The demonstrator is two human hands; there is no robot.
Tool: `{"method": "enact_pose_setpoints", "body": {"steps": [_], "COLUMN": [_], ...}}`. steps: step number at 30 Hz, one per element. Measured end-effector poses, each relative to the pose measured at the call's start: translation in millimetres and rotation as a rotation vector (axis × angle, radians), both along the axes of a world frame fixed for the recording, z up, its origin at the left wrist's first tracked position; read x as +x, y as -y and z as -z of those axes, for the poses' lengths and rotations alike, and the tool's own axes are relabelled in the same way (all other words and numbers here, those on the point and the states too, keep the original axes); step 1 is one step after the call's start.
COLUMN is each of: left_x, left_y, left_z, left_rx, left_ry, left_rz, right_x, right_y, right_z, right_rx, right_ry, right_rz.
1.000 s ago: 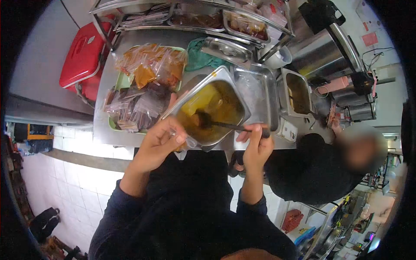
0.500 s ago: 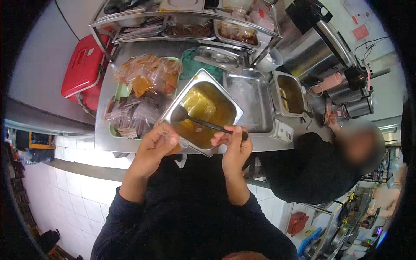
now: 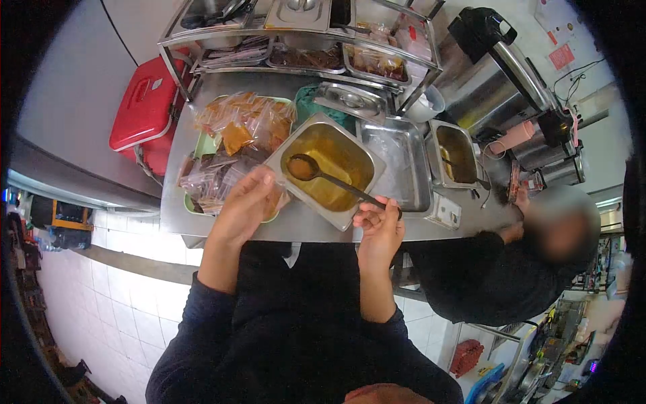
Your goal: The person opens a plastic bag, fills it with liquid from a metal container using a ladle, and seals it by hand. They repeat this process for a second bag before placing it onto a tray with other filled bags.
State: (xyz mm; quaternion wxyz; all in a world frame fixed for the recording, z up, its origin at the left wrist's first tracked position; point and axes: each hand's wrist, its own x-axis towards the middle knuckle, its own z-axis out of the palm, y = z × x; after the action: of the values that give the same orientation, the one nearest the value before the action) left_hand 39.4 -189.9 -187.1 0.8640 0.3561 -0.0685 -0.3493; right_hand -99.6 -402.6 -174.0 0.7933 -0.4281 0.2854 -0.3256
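My right hand [image 3: 380,225] grips the end of a dark ladle [image 3: 350,193]. The ladle's round bowl hangs over a deep metal pan [image 3: 382,167] and has brownish sauce in it. Yellowish-brown liquid [image 3: 340,158] covers the bottom of the pan, which sits at an angle. At the pan's left edge my left hand [image 3: 243,202] has its fingers closed on a small clear plastic bag [image 3: 278,199]; the hand partly hides it, and some orange-brown shows through. Close to that hand, a light green tray [image 3: 206,143] holds several filled bags, some orange, some dark.
Right of the pan are an oblong metal tray [image 3: 422,195] and another sauce pan [image 3: 435,176]. A metal lid [image 3: 350,101] lies behind. A shelf [image 3: 303,30] with food trays spans the back. A red cooler [image 3: 142,104] stands left; a person in black [image 3: 494,276] is at right.
The ladle's bowl has turned upward and now shows sauce in it. My left hand has risen beside the pan's left edge. The whole view has shifted slightly.
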Motion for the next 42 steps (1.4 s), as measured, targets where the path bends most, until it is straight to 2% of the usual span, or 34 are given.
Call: {"method": "enact_pose_setpoints", "body": {"steps": [2, 5, 7, 9, 12, 13, 17, 20, 23, 28, 29, 32, 33, 36, 40, 42], "left_x": [7, 7, 0, -12, -15, -12, -15, -12, -13, -11, -10, -9, -8, -8, -6, -5], "left_y": [0, 4, 4, 3, 3, 10, 31, 54, 66, 73, 73, 69, 69, 70, 70, 71], "left_z": [3, -11, -32, -63, -76, -75, -77, -68, -67, -69, -69, -75, -75, -74, -69, -64], "left_rx": [0.097, 0.284, 0.335, 0.306, 0.272, 0.266, 0.25, 0.278, 0.437, 0.413, 0.4, 0.455, 0.454, 0.44, 0.477, 0.478], "left_ry": [0.143, 0.517, 0.648, 0.603, 0.54, 0.656, 0.443, 0.597, 0.756, 0.755, 0.76, 0.811, 0.799, 0.76, 0.765, 0.781], "left_rz": [-0.018, -0.234, -0.364, -0.414, -0.336, -0.349, -0.194, -0.321, -0.419, -0.449, -0.454, -0.482, -0.479, -0.456, -0.477, -0.482], "right_x": [1, 1, 1, 0, 2, 2, -1, -6, -10, -12, -14, -17, -20, -24, -24, -26], "right_y": [3, 7, 11, 14, 19, 21, 29, 33, 36, 33, 32, 34, 31, 37, 37, 37], "right_z": [1, 0, -4, -11, -18, -23, -44, -64, -77, -79, -77, -83, -81, -84, -93, -87], "right_rx": [0.003, 0.009, 0.007, -0.024, -0.093, -0.114, -0.195, -0.345, -0.496, -0.818, -0.851, -1.089, -1.125, -1.331, -1.414, -1.335], "right_ry": [0.009, 0.011, 0.016, 0.055, 0.123, 0.146, 0.257, 0.358, 0.48, 0.567, 0.575, 0.603, 0.553, 0.493, 0.45, 0.436], "right_rz": [0.014, 0.041, 0.061, 0.086, 0.116, 0.126, 0.157, 0.162, 0.146, 0.103, 0.119, -0.051, 0.005, -0.071, -0.14, -0.113]}}
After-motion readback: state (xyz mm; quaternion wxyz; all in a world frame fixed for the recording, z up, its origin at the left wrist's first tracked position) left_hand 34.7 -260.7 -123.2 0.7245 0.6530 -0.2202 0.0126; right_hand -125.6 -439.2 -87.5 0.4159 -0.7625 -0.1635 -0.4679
